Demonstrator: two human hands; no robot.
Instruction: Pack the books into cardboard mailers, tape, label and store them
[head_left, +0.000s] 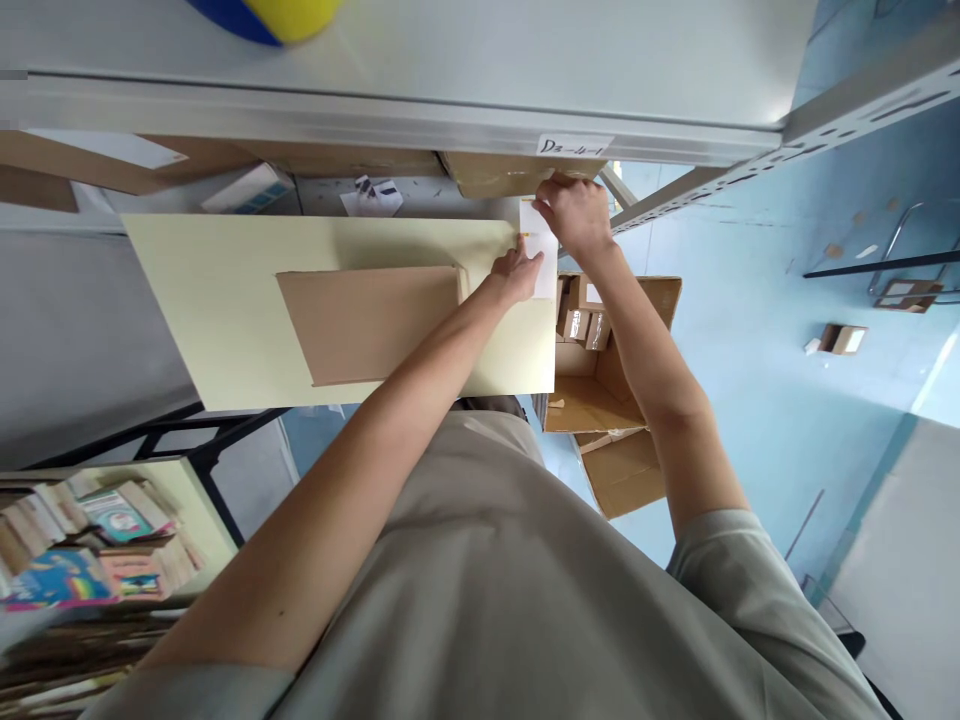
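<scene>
A big pale yellow flat board (225, 300) lies on the shelf. The left hand (517, 275) presses its right edge, fingers together. The right hand (574, 215) pinches a thin white paper slip (546, 275), which looks light and bendy; hold its edge.

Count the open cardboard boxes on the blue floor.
2. One large open box lies on the floor just below the right hand, with small cartons inside. One small open box lies farther right on the floor. Others may be hidden behind the arms or the shelf.
</scene>
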